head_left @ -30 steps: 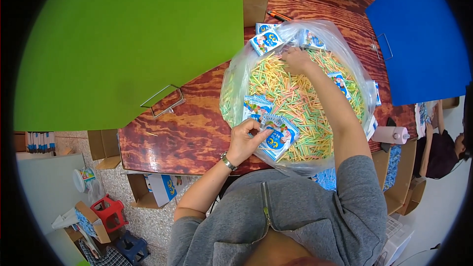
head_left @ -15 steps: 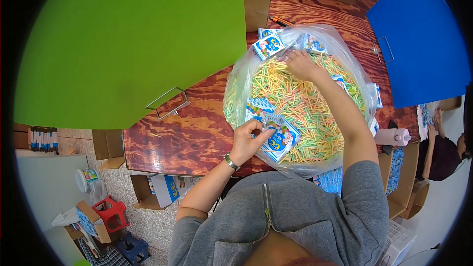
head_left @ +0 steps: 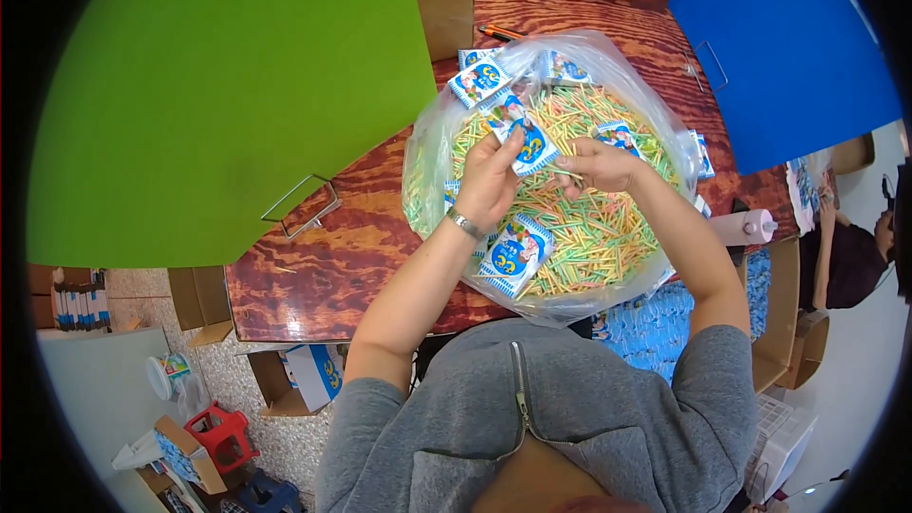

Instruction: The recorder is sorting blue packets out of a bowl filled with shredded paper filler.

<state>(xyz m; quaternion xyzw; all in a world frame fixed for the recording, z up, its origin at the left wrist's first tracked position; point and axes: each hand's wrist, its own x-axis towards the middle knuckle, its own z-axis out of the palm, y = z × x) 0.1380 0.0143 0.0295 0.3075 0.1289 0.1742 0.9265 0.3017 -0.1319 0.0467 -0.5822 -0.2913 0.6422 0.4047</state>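
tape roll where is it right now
In the head view the tape roll lies at the table's right edge, just right of the clear bag of sticks, below the blue panel.

A small packing workroom — cardboard boxes [head_left: 202, 299], a wooden table [head_left: 313, 266], bulk bagged sticks [head_left: 579, 228].

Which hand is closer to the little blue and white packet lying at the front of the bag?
Left. The left hand is just above the blue and white packet, its wrist almost over it. The right hand is farther off, up and to the right, over the colourful sticks.
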